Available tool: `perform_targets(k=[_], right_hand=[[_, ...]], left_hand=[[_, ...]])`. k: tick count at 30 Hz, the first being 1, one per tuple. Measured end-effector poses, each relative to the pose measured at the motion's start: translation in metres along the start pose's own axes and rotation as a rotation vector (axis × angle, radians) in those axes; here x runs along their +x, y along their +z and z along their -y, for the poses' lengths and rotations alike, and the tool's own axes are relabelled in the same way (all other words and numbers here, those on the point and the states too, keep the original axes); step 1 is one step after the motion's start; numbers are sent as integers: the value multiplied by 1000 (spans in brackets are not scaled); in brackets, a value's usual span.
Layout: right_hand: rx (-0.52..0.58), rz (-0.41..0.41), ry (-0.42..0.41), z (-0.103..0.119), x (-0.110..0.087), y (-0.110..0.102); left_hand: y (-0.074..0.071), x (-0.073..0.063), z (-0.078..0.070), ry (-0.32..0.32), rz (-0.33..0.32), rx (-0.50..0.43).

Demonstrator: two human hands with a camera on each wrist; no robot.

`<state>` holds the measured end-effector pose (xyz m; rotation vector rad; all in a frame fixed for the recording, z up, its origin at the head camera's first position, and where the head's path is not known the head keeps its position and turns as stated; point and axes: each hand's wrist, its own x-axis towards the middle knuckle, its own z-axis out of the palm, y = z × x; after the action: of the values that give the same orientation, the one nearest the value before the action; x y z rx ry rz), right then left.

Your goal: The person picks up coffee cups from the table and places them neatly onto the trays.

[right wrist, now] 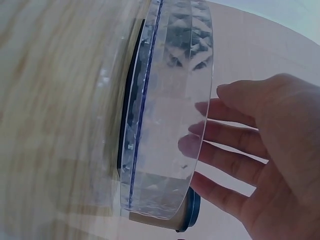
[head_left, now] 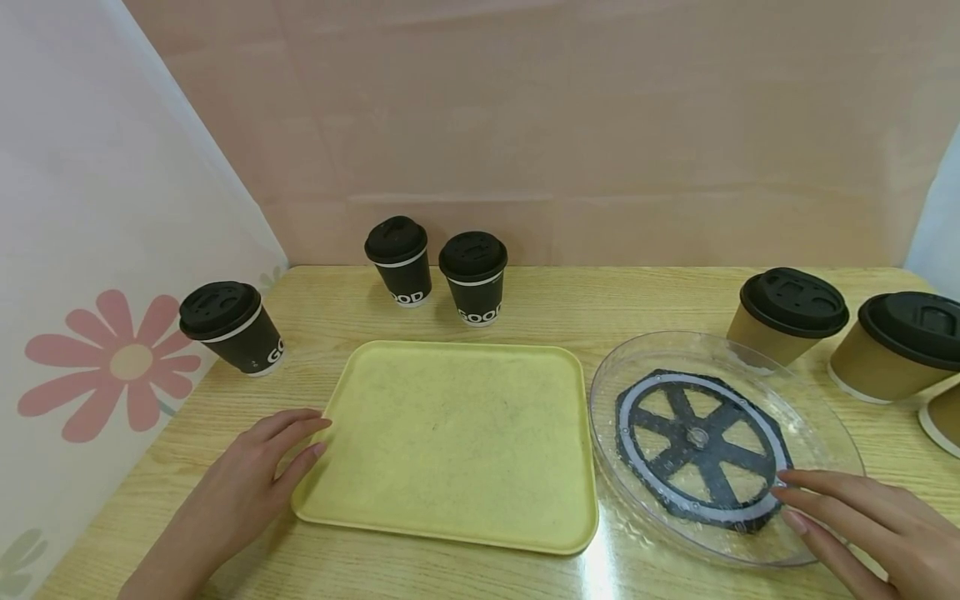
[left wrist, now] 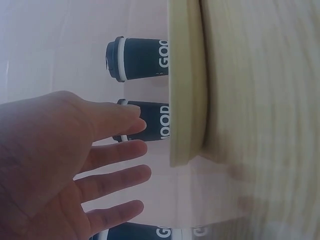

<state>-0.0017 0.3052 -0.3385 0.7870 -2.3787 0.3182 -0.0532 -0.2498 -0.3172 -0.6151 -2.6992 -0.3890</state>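
A person's left hand (head_left: pixel 251 475) and right hand (head_left: pixel 885 521) flank two containers set side by side on a wood-grain desk (head_left: pixel 600 308). Neither grip has closed on anything: the fingers of the left extend to the rim of a yellow tray (head_left: pixel 450 433), while those of the right reach over the near-right rim of a clear dish (head_left: pixel 813 442), their tips seen through its faceted wall in the right wrist view. Whether either hand makes contact cannot be told. The tray lies flat in the middle, with the dish just beside it on the right, a dark spoked base (head_left: pixel 697 438) showing through its floor, perhaps as a support. Lidded cups appear sorted by colour and kept to the outside so that both containers are within reach: one black cup (head_left: pixel 232 329) to the left, two more (head_left: pixel 401 262) (head_left: pixel 474 279) behind the tray, and brown cups (head_left: pixel 783 321) (head_left: pixel 896 354) at right, a third (head_left: pixel 947 417) cut off by the frame. The desk's pale grain catches a glare between the containers. A plain pinkish backdrop (head_left: pixel 570 133) closes off the far side; a white panel (head_left: pixel 75 167) with a pink flower (head_left: pixel 129 362) borders the left.
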Motion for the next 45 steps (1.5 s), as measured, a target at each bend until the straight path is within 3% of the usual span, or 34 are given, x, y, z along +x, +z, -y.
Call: perform_targets(k=[45], right_hand=[[3, -11, 8, 0, -1, 1]], left_hand=[[0, 0, 1, -1, -2, -2]])
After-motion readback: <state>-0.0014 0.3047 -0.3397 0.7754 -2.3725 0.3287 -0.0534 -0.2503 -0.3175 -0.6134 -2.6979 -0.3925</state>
